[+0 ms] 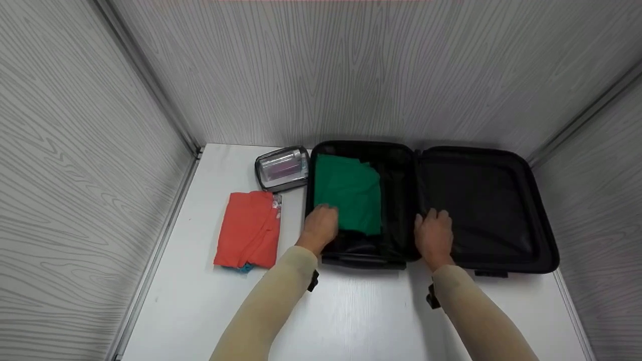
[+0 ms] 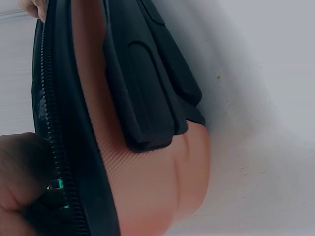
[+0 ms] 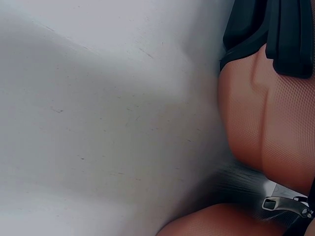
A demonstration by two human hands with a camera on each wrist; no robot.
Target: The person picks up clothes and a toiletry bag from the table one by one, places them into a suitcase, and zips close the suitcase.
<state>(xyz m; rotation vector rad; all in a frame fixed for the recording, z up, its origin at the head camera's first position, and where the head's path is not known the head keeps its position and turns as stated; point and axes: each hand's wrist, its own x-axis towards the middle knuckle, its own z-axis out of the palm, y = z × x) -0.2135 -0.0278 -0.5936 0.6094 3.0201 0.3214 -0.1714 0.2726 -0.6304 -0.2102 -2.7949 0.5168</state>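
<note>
An open suitcase (image 1: 361, 260), black inside with a copper-coloured ribbed shell (image 2: 152, 191), lies with its two halves side by side. Folded green clothing (image 1: 348, 193) fills much of the left half. At that half's front left corner, my left hand (image 1: 321, 228) grips the zippered rim (image 2: 81, 147), fingers over the inner side. My right hand (image 1: 434, 236) holds the suitcase edge near the hinge side, between the halves, with its fingers bent over it. A metal zipper pull (image 3: 285, 205) shows there in the right wrist view, where most of that hand is out of frame.
Folded orange clothing (image 1: 248, 230) lies on the white table (image 1: 185, 296) left of the suitcase, with patterned and blue cloth peeking out. Behind it sits a clear pouch (image 1: 282, 168) with a black border, against the suitcase. Grey wood-grain panels (image 1: 321, 75) enclose the table.
</note>
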